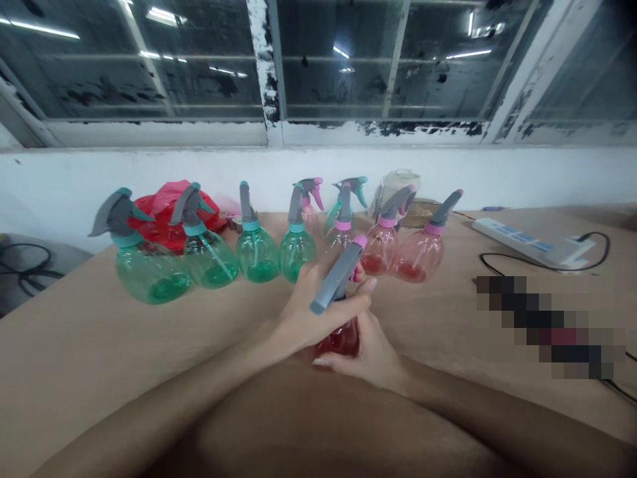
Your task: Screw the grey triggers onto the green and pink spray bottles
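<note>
Both of my hands are closed around one pink spray bottle (341, 340) with a grey trigger head, close in front of me. My left hand (308, 309) wraps its neck just below the head, and the trigger side is partly hidden. Lower down, my right hand (375, 352) grips the bottle's body, which has dark red liquid at the bottom. Just beyond stand green spray bottles (257, 255) to the left and pink spray bottles (421, 252) to the right, each with a little coloured liquid inside.
Behind the bottles lies a red plastic bag (159, 222). A white power strip (532, 242) with a black cable sits at the right of the wooden table (199, 345). A blurred-out dark item (547, 325) lies nearer. A white wall with windows closes off the back.
</note>
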### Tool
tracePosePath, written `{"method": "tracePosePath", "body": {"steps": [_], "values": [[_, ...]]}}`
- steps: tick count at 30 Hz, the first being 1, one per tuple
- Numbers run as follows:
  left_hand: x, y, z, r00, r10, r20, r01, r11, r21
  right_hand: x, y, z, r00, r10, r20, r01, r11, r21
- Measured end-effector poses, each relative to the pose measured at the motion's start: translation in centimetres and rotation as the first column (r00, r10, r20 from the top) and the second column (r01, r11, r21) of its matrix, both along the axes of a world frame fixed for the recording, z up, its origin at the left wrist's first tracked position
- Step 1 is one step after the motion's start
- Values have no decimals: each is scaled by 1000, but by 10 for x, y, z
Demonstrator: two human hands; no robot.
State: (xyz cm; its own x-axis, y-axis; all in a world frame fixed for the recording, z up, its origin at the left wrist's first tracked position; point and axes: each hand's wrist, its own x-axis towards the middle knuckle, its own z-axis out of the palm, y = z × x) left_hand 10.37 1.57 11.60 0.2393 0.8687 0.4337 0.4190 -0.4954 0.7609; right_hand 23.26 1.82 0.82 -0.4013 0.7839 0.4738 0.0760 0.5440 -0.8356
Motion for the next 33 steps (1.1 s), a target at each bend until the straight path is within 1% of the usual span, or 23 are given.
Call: {"method": "tracePosePath", "body": {"steps": [5, 8, 14, 19, 24, 29, 33], "values": [[2, 0, 2, 999, 32, -2, -32, 999, 22, 0, -3, 3, 999, -25, 29, 26, 999, -32], [2, 1, 3, 1000, 14, -11, -14, 999, 41, 0, -3, 5, 998, -49, 40, 50, 999, -19], [0, 1, -1, 998, -40, 39, 37, 996, 78, 1, -1, 1, 999, -29, 32, 31, 999, -40], [0, -1, -5, 999, -9, 51, 6, 997, 75, 0, -2, 2, 998, -51, 43, 51, 999, -7], [0, 1, -6, 999, -26, 34, 22, 993, 113, -1, -2, 4, 998, -45, 40, 44, 999, 15], [1, 0, -3, 999, 32, 8, -33, 995, 92, -1, -2, 2, 999, -30, 29, 29, 999, 26], [3, -2, 1, 1000, -1, 25, 0, 999, 52, -1, -3, 3, 998, -54, 43, 52, 998, 42]]}}
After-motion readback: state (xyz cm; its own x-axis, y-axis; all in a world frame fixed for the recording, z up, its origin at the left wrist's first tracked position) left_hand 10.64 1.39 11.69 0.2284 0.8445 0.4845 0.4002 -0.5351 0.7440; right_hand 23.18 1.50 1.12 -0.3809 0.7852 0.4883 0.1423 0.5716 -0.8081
